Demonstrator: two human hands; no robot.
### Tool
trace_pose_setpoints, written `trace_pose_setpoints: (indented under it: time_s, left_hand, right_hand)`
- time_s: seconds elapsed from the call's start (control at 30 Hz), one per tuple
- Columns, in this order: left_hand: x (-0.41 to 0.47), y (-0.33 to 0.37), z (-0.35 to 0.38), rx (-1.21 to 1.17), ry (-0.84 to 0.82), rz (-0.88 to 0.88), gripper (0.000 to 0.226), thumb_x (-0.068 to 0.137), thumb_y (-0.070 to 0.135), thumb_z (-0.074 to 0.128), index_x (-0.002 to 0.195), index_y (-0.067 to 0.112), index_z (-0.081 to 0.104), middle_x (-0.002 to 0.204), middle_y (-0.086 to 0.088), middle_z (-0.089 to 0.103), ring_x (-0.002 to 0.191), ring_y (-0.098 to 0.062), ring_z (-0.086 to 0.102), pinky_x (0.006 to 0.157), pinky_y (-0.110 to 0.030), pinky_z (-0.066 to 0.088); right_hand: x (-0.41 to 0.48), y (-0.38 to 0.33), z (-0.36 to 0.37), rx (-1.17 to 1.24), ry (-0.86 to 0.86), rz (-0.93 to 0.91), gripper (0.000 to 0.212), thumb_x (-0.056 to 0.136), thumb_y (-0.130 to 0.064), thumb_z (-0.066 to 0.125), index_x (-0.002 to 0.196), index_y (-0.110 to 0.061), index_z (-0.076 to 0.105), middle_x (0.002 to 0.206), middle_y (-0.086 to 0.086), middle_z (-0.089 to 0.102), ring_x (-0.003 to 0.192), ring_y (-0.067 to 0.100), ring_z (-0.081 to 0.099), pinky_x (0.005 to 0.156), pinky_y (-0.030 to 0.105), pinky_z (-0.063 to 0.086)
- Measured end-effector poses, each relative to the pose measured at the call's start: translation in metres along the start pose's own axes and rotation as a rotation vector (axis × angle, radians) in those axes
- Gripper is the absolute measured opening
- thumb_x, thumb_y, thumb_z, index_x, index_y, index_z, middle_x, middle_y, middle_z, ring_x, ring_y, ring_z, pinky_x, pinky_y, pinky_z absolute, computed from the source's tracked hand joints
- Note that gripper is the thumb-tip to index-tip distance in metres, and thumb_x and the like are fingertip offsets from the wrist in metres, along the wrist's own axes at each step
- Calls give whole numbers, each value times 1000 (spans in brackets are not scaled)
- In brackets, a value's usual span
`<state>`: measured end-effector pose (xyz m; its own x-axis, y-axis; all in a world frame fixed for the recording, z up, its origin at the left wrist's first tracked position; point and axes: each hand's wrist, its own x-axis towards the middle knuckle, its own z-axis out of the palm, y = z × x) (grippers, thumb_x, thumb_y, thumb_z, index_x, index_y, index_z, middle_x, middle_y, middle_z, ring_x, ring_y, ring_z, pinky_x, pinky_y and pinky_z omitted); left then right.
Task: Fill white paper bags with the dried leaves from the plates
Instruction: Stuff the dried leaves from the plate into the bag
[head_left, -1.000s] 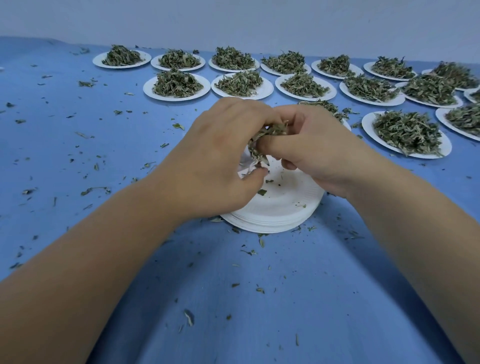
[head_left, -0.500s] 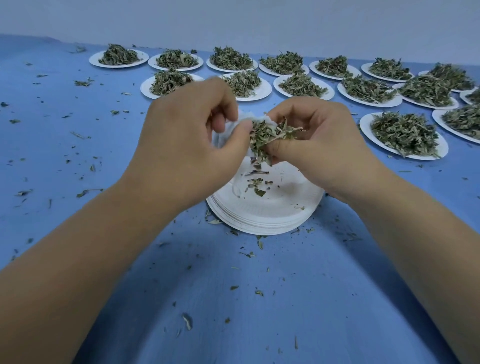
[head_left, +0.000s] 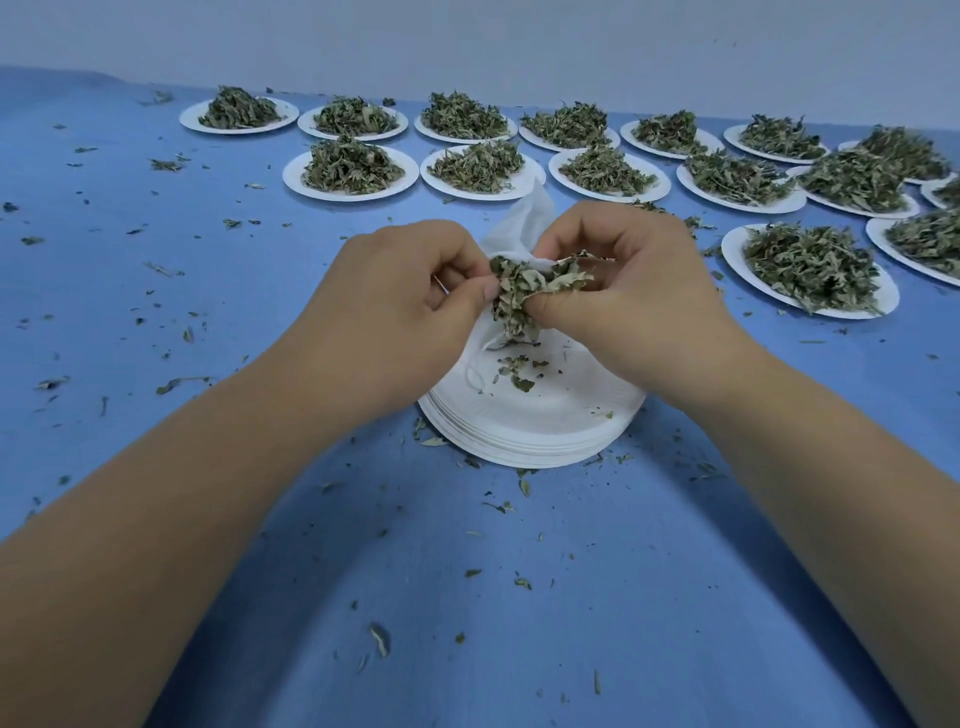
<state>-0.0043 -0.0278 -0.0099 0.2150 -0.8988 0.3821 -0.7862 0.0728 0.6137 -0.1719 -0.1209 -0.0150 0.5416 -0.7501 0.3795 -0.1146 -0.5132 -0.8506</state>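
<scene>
white bag (head_left: 524, 223), green leaves (head_left: 519, 291), blue table (head_left: 519, 597)

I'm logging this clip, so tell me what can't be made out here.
Head view:
White paper bag: mouth and lower part hidden by the left hand, right hand and clump of dried leaves.
Rightmost plates: cut off by the frame edge.
Stack of empty plates: count too fine to tell.

I can't see the mouth of the bag (head_left: 524, 223): my left hand (head_left: 405, 312), my right hand (head_left: 634, 296) and the leaves (head_left: 519, 288) between them cover it. Beyond my right hand, plates (head_left: 877, 234) run off the edge.
</scene>
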Motion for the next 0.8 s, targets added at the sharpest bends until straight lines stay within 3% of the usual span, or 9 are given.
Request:
trace_pose_setpoints:
  time_s: [0.07, 0.2, 0.27, 0.33, 0.43, 0.53, 0.7, 0.8]
  left_hand:
    - [-1, -1, 1, 15, -21, -16, 13, 92, 31, 63, 79, 32, 62, 72, 13, 63, 69, -3, 58, 59, -9, 38]
    - [-2, 0, -1, -12, -39, -26, 7, 78, 33, 60, 81, 32, 66, 78, 18, 68, 65, 6, 60, 59, -5, 39]
    - [-2, 0, -2, -132, -20, -63, 19, 72, 32, 52, 79, 32, 70, 79, 16, 71, 68, -8, 66, 68, -26, 55]
    - [-1, 0, -2, -186, 6, -68, 14, 82, 29, 60, 76, 31, 72, 74, 8, 72, 70, -23, 69, 70, -43, 60]
    - [1, -3, -1, -205, 16, -86, 17, 91, 23, 69, 78, 32, 74, 66, 14, 71, 60, -12, 68, 65, -33, 57]
    - [2, -5, -2, -233, 29, -115, 12, 84, 26, 79, 74, 30, 74, 66, 18, 69, 52, -6, 59, 63, -29, 54]
    - [0, -4, 0, -213, -11, -72, 9, 79, 32, 81, 79, 32, 72, 78, 23, 70, 51, -3, 55, 55, -11, 42]
    - [-1, -2, 2, -151, -12, -51, 9, 77, 34, 78, 78, 34, 70, 76, 29, 68, 54, 0, 57, 56, -6, 39]
  right_hand:
    - [1, -2, 1, -10, 15, -7, 26, 75, 0, 80, 73, -22, 66, 67, -10, 65, 61, 29, 68, 58, 36, 54]
    - [1, -2, 0, 22, 8, 4, 29, 74, 3, 78, 74, -23, 66, 68, -14, 66, 68, 33, 72, 68, 48, 59]
    - [1, -2, -3, 34, -4, 9, 29, 72, 2, 77, 75, -24, 66, 68, -14, 67, 66, 27, 73, 71, 48, 59]
    - [1, -2, -4, 38, -16, 4, 30, 71, 4, 76, 76, -24, 66, 70, -16, 68, 68, 27, 74, 72, 46, 61]
    - [1, -1, -5, 46, -34, 0, 34, 75, 11, 76, 78, -22, 67, 72, -16, 69, 67, 21, 74, 71, 37, 63]
    - [0, -1, -4, 57, -42, -5, 31, 75, 10, 76, 79, -19, 67, 72, -15, 70, 65, 14, 73, 68, 29, 62]
    - [-1, -2, -4, 50, -45, -19, 27, 75, 9, 80, 78, -15, 68, 73, -7, 69, 69, 17, 72, 69, 37, 61]
    - [-2, -3, -3, 50, -65, -11, 25, 74, 9, 80, 79, -13, 68, 73, -10, 69, 65, 11, 69, 67, 28, 59]
